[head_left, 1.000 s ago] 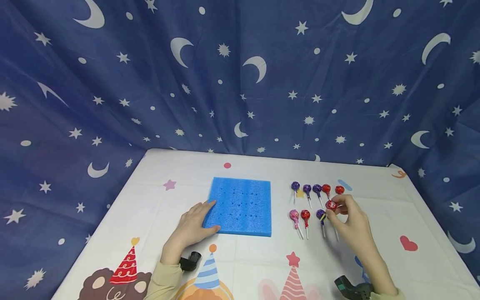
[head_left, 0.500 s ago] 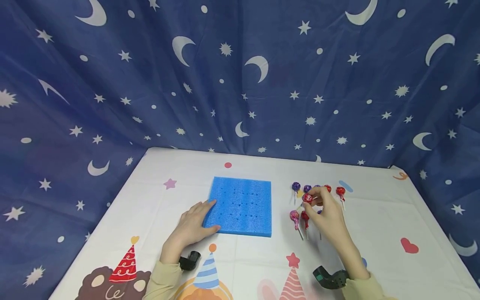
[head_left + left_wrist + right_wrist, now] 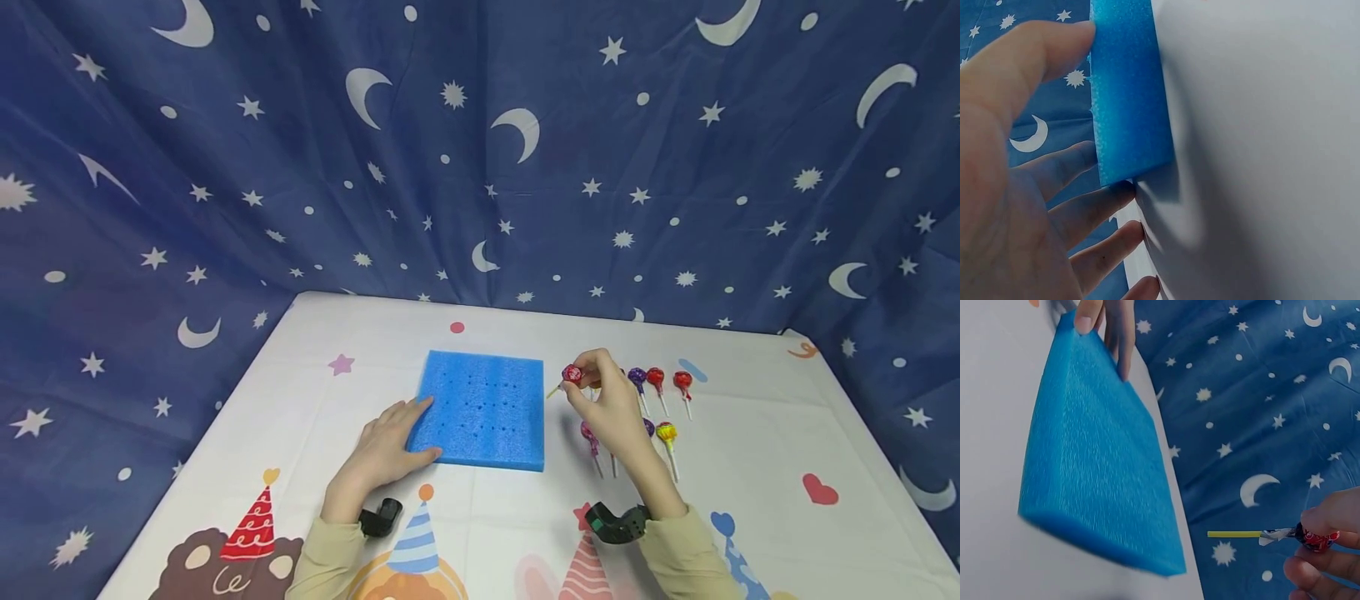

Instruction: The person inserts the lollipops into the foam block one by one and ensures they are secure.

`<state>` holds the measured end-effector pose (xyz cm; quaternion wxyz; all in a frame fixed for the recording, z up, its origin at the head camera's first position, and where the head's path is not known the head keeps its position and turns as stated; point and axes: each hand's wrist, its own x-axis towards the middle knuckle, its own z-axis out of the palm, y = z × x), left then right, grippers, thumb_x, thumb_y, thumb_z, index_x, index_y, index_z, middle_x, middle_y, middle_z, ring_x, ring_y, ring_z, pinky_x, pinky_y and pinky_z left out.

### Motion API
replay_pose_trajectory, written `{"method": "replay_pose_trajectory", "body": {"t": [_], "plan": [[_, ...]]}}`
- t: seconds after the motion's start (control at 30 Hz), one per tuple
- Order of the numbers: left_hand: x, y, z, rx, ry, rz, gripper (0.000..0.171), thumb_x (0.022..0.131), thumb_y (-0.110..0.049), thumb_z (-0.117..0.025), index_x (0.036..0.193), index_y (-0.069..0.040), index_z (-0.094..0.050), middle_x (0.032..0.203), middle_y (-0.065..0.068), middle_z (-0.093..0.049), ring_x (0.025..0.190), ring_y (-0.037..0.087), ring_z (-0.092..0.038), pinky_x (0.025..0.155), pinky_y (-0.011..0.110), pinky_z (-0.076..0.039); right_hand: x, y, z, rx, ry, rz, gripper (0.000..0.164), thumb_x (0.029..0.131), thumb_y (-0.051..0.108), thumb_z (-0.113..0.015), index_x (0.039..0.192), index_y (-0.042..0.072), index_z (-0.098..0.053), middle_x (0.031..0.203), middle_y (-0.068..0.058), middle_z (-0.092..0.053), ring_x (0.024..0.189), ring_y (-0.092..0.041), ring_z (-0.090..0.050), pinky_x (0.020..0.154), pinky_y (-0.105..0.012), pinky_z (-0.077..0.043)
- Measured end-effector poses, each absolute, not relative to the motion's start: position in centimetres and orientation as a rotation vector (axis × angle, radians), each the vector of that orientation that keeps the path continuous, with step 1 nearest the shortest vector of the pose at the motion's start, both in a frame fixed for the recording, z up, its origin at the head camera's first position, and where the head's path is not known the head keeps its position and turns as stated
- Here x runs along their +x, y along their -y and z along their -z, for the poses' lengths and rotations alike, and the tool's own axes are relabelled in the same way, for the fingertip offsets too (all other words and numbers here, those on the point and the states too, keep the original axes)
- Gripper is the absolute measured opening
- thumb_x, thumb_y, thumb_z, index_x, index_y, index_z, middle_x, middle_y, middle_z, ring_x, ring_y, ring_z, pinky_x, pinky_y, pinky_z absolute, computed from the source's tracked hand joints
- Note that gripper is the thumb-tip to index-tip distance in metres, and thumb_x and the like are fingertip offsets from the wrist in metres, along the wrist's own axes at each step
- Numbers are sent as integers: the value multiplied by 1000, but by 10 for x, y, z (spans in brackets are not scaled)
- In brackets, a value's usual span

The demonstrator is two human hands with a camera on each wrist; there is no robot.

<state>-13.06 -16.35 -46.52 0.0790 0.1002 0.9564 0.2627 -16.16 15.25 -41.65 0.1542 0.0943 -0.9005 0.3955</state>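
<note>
My right hand [image 3: 611,408] pinches a red-wrapped lollipop [image 3: 572,373] by its head, held just off the right edge of a blue foam block [image 3: 487,408]. In the right wrist view, the lollipop's yellow stick [image 3: 1234,534] points left, toward the foam's side of the picture. Rows of small holes mark the foam's top. Resting at the block's near-left corner is my left hand [image 3: 386,446], thumb and fingers spread. The left wrist view shows its thumb [image 3: 1069,47] against the foam's edge and the other fingers around the corner.
Several lollipops lie right of the foam: red [image 3: 682,380], purple [image 3: 637,377], yellow [image 3: 666,432] and pink [image 3: 588,431]. My right hand covers part of them. A white printed cloth [image 3: 750,450] covers the table; a blue starry curtain [image 3: 480,167] hangs behind.
My right hand has carried the red lollipop leftward from the right part of the group, over the others, to near the foam. The yellow lollipop has come into view. My left hand stays put.
</note>
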Motion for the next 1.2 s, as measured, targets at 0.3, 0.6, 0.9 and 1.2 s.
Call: {"method": "replay_pose_trajectory", "body": {"t": [0.3, 0.6, 0.9, 1.2], "plan": [[-130, 164, 467, 288, -2863, -791, 77, 83, -37, -70, 149, -14, -36, 154, 18, -35, 143, 42, -28, 109, 66, -24, -172, -126, 417, 338, 2580, -1171, 30, 83, 12, -73, 106, 9, -54, 91, -7, -65, 84, -22, -62, 83, -41, -52], [-129, 165, 467, 282, -2865, -797, 77, 83, -37, -70, 149, -15, -36, 154, 18, -36, 143, 42, -28, 110, 66, -23, -186, -97, 423, 396, 2606, -1197, 28, 84, 13, -72, 104, 12, -53, 95, -5, -64, 84, -20, -61, 83, -41, -53], [-131, 164, 467, 287, -2858, -800, 77, 83, -37, -70, 149, -15, -36, 153, 18, -36, 143, 42, -29, 109, 66, -24, -201, -72, 427, 466, 2580, -1251, 27, 84, 11, -72, 103, 10, -53, 99, -6, -65, 86, -22, -62, 84, -42, -55], [-131, 164, 467, 283, -2857, -795, 77, 84, -39, -70, 149, -14, -36, 153, 19, -36, 143, 43, -29, 109, 67, -24, -214, -51, 432, 534, 2575, -1251, 28, 83, 10, -73, 102, 11, -52, 98, -6, -65, 84, -19, -62, 78, -38, -54]]}}
